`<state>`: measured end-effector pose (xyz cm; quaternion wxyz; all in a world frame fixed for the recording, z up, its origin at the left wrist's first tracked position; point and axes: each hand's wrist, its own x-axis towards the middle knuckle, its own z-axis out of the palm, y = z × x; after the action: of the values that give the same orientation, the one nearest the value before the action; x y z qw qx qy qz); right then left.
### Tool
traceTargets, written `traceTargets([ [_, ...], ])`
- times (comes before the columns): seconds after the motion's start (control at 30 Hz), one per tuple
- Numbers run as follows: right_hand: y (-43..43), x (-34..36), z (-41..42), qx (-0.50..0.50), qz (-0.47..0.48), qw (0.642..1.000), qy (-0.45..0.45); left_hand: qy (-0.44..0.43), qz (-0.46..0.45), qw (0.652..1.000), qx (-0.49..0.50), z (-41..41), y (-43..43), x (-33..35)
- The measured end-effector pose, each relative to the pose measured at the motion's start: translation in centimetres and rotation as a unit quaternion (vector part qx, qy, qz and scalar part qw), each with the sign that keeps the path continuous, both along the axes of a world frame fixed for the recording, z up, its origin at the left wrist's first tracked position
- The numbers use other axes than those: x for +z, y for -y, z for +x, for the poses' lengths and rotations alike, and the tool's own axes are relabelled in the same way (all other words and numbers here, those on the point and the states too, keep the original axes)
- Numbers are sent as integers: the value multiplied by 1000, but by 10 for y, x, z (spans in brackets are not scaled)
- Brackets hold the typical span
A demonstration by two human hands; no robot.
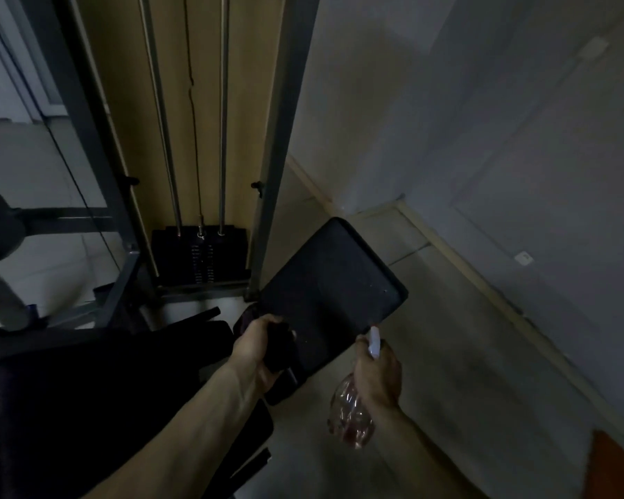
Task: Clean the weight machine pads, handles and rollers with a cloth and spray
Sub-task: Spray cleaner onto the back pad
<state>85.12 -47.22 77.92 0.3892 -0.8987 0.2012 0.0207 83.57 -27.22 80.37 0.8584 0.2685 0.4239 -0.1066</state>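
Note:
A black rectangular pad (330, 289) of the weight machine tilts up in the middle of the view. My left hand (254, 349) is closed on a dark cloth (280, 345) at the pad's lower left edge. My right hand (377, 372) grips a clear spray bottle (350, 417) holding some reddish liquid. Its white nozzle (374, 340) points at the pad's lower right corner, very close to it. A second dark pad (105, 401) lies to the left under my left forearm.
Behind the pad stands the weight stack (199, 255) with its two guide rods (223, 113) and cable inside a grey steel frame (278, 145). A grey wall (483, 120) and pale tiled floor (458, 354) fill the right side. The room is dim.

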Motion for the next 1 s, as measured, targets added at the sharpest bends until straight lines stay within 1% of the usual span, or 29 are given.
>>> traceTargets([
  [0.2, -18, -32, 12, 12, 1, 999, -36, -60, 31, 998, -16, 10, -8, -33],
  [0.33, -31, -49, 14, 27, -9, 998, -50, -72, 40, 997, 2, 4, -17, -53],
  [0.47, -40, -72, 9, 93, -18, 993, -68, -74, 41, 996, 11, -7, -24, -67],
  [0.63, -46, -108, -3, 98, -27, 988, -113, -69, 39, 996, 30, -22, -27, -86],
  [0.8, -40, -124, -25, 161, 7, 980, -113, -83, 57, 994, 38, -47, -21, -101],
  [0.9, -34, -129, -38, 184, 23, 977, -108, -96, 76, 990, 62, -66, -16, -109],
  [1.0, -30, -139, -45, 207, -7, 972, -107, -100, 103, 987, 78, -82, -7, -121],
])
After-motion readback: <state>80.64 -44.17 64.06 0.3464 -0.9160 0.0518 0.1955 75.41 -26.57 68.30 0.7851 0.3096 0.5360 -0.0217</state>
